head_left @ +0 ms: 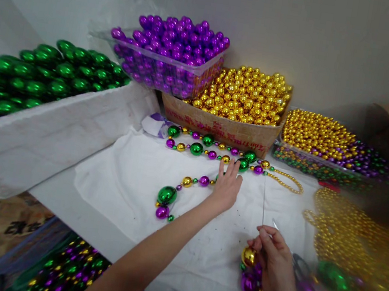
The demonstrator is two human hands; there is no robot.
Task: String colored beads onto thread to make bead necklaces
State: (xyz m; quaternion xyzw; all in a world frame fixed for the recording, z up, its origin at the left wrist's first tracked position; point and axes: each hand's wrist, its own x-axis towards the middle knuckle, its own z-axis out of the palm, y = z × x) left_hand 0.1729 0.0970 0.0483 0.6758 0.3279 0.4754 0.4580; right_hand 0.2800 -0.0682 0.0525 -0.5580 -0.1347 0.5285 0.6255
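A strand of green, purple and gold beads [212, 154] lies in a doubled row on the white cloth [119, 173], ending in a loop of small gold beads [290, 180]. My left hand [226, 187] reaches over it, fingers stretched out, their tips at a green bead near the row. From under this hand a curved bead section [167, 195] runs left. My right hand [273, 251] pinches a thin thread [264, 201] that rises to the strand's right end. Just below those fingers hang or lie a gold bead [249, 256] and purple beads [249, 283], partly hidden by the hand.
Behind stand a tub of purple beads [199, 70], a cardboard box [220, 125] of gold beads and a tub of small mixed beads [310, 159]. A white foam box [55, 113] with green beads borders the left. Scissors [299, 268] and gold bead strands [365, 251] lie right.
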